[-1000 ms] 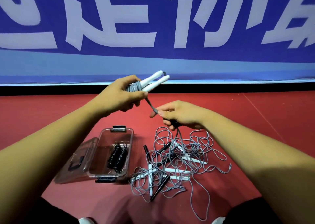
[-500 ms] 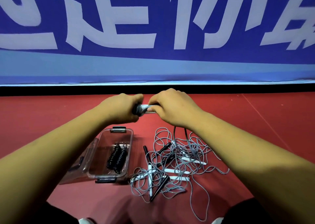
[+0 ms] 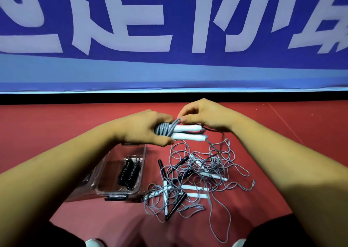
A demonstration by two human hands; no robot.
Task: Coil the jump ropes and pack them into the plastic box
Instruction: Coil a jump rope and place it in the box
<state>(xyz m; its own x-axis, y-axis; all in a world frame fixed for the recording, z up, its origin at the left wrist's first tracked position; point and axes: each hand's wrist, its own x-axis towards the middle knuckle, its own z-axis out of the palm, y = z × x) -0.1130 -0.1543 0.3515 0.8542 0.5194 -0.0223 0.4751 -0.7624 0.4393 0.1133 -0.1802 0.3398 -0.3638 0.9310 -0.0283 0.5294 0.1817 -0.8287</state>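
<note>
The left hand (image 3: 143, 128) has its grip clamped around the coiled gray jump rope (image 3: 163, 129). The right hand (image 3: 206, 116) pinches a loop of it. The plastic box (image 3: 144, 158) sits below, near left.

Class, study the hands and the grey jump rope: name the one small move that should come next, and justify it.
Probably the right hand should wind its pinched grey cord loop once more around the two white plastic handles, which the left hand grips with the coil. Loose cord hangs from them to the tangled pile of ropes, so winding looks unfinished.
</note>
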